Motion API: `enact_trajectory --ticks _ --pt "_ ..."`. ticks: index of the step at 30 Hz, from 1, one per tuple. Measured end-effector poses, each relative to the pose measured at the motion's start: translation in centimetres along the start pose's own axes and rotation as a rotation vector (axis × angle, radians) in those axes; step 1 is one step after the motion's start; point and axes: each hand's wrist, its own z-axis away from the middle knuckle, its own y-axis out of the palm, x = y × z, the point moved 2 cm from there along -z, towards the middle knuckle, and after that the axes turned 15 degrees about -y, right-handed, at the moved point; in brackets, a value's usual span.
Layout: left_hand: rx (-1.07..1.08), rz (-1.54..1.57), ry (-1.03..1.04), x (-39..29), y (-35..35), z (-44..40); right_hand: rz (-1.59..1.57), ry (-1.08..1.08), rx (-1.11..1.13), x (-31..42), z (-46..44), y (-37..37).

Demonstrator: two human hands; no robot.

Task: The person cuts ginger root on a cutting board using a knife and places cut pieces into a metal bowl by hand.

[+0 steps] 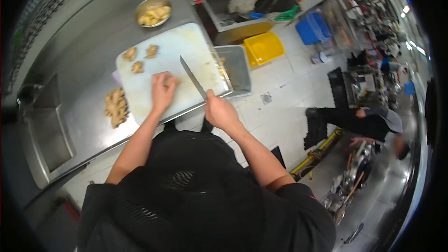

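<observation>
My right hand (221,112) is closed round the handle of a knife (190,73), its long blade pointing away over the white cutting board (196,46). On the board, my left hand (163,92) has its fingers curled round a small piece of ginger, mostly hidden beneath them. Three unpeeled ginger pieces (137,67) lie beyond and to the left of that hand. A heap of ginger root (115,107) rests on the steel counter left of the board. Behind the board stands a metal bowl (139,13) with pale yellow peeled pieces (156,15).
Below the board's right edge is a grey bin (242,72) with scraps inside, beside a yellow tub (263,49). A sink (224,23) lies at the back, another basin (51,135) at left. A blue crate (312,28) and another person (354,119) are off to the right.
</observation>
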Motion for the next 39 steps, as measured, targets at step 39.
enact_trajectory --ticks 39 --pt "0.356 0.078 0.196 2.3 -1.8 1.1 -0.077 -0.038 -0.24 -3.8 -2.8 -0.4"
